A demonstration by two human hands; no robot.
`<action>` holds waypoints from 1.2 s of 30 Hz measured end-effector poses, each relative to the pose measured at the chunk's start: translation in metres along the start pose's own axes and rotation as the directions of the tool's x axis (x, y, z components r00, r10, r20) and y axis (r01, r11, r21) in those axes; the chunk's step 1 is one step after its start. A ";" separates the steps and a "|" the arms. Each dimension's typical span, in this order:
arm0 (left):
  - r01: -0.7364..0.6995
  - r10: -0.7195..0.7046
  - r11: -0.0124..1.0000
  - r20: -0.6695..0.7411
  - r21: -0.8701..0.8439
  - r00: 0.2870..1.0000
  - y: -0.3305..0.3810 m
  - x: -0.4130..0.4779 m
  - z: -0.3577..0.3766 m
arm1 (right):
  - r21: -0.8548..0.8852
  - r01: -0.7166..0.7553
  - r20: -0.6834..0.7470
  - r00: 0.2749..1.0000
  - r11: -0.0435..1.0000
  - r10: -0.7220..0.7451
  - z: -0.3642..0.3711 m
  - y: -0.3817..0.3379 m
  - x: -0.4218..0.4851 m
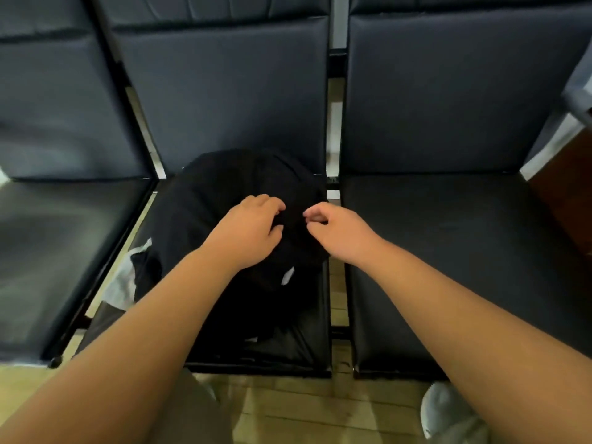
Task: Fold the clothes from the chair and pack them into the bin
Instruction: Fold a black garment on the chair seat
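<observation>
One dark heap of clothes (230, 187) sits on the middle chair (224, 91), likely soft, light and limp, so best lifted by a hem or collar. Left grip (248, 227) and right grip (336, 230) curl close together on top, each pinching cloth.

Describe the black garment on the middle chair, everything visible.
The black garment is a soft, crumpled heap on the seat, against the backrest. A white tag shows near its front. The left hand grips its top; the right hand pinches it alongside. A white cloth lies at its left edge.
</observation>
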State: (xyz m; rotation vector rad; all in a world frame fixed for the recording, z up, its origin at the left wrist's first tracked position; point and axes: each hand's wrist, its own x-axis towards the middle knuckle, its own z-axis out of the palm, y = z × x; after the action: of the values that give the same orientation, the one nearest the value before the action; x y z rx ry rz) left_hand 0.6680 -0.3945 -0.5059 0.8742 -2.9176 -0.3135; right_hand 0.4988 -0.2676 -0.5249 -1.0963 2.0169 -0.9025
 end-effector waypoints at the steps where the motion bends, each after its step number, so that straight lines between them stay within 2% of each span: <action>1: -0.009 0.009 0.999 0.009 0.050 1.000 0.004 -0.009 -0.004 | 0.017 -0.005 -0.006 1.000 1.000 0.005 -0.001 0.000 -0.013; 3: -0.032 0.023 0.989 0.064 0.147 0.998 0.010 -0.029 -0.014 | 0.011 -0.034 0.006 0.999 0.999 0.034 -0.009 -0.006 -0.040; 7: -0.063 0.029 0.947 0.113 0.315 0.993 0.012 -0.050 -0.031 | -0.133 -0.047 0.097 0.993 0.990 0.060 -0.035 -0.028 -0.074; 13: 0.054 -0.048 0.963 -0.027 0.263 0.998 0.006 -0.044 -0.030 | -0.029 -0.044 0.007 0.999 0.999 0.044 -0.039 -0.024 -0.089; 16: 0.081 -0.080 0.983 -0.010 0.165 0.997 -0.003 -0.030 -0.029 | -0.116 -0.029 0.027 0.999 0.993 0.033 -0.036 -0.018 -0.080; 19: 0.079 -0.074 0.992 -0.058 0.102 0.996 -0.003 -0.012 -0.043 | -0.115 0.005 0.040 0.999 0.993 0.000 -0.038 -0.030 -0.068; 21: 0.017 -0.027 0.991 0.072 0.132 0.997 0.000 -0.011 -0.040 | -0.148 0.023 0.070 0.997 0.989 -0.013 -0.036 -0.035 -0.061; 23: -0.029 -0.019 0.967 0.186 0.254 0.982 0.003 -0.012 -0.032 | -0.220 0.029 0.107 0.994 0.975 -0.006 -0.033 -0.035 -0.055; 26: -0.015 -0.033 0.949 0.148 0.315 0.988 0.008 -0.006 -0.027 | -0.271 0.004 0.123 0.992 0.963 0.030 -0.030 -0.032 -0.047; 28: 0.028 -0.060 0.968 0.121 0.248 0.991 0.014 -0.004 -0.029 | -0.286 -0.003 0.130 0.991 0.958 0.042 -0.030 -0.030 -0.044; 31: 0.091 -0.089 0.996 0.073 -0.019 0.993 0.019 -0.005 -0.037 | -0.321 0.009 0.157 0.987 0.947 0.043 -0.030 -0.030 -0.044; 36: 0.109 -0.146 0.909 -0.063 -0.402 0.987 0.029 -0.023 -0.066 | -0.296 0.079 0.181 0.983 0.952 -0.026 -0.028 -0.030 -0.052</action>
State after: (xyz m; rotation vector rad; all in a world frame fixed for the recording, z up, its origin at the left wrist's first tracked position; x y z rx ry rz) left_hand 0.6806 -0.3697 -0.4353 0.9776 -2.5745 -0.8190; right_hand 0.5113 -0.2270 -0.4733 -1.3511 2.0280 -0.5094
